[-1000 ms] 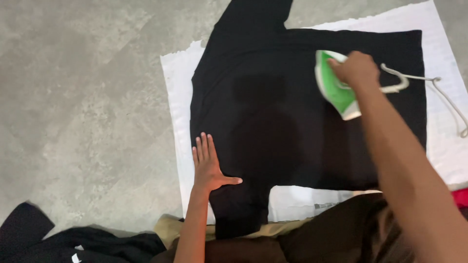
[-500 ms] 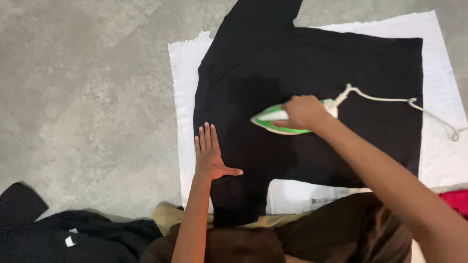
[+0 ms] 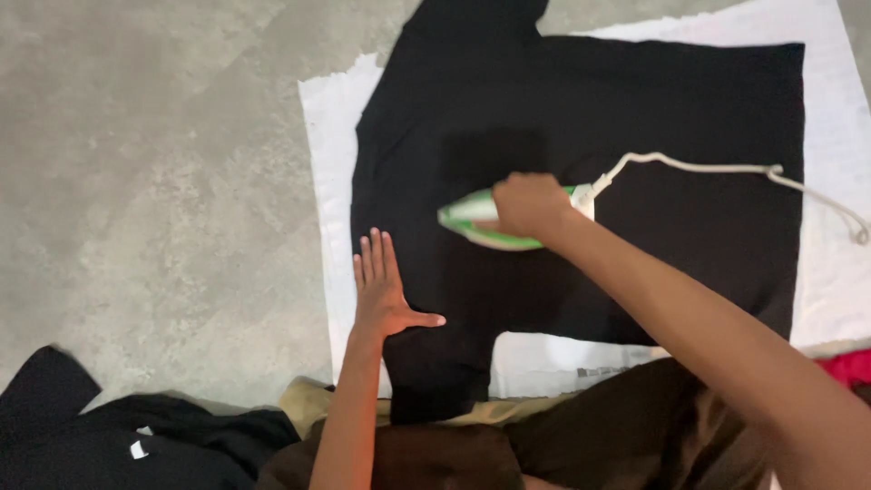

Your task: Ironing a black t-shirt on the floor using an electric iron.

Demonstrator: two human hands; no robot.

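Note:
A black T-shirt (image 3: 653,127) lies spread flat on a white cloth (image 3: 328,172) on the floor. My right hand (image 3: 529,205) grips the handle of a green and white iron (image 3: 467,218), which rests on the middle of the shirt with its tip pointing left. A pale cord (image 3: 717,169) runs from the iron's back toward the right edge. My left hand (image 3: 383,290) lies flat with fingers spread on the shirt's left edge, near the sleeve, pressing the fabric down.
Grey concrete floor (image 3: 154,181) surrounds the white cloth. A heap of dark clothing (image 3: 118,445) lies at the lower left beside my brown trousers (image 3: 635,426). A bit of red fabric (image 3: 848,367) shows at the right edge.
My right hand has slid the iron from the shirt's upper right across to its middle, and a little further left in the last half second. My left hand has stayed flat in place.

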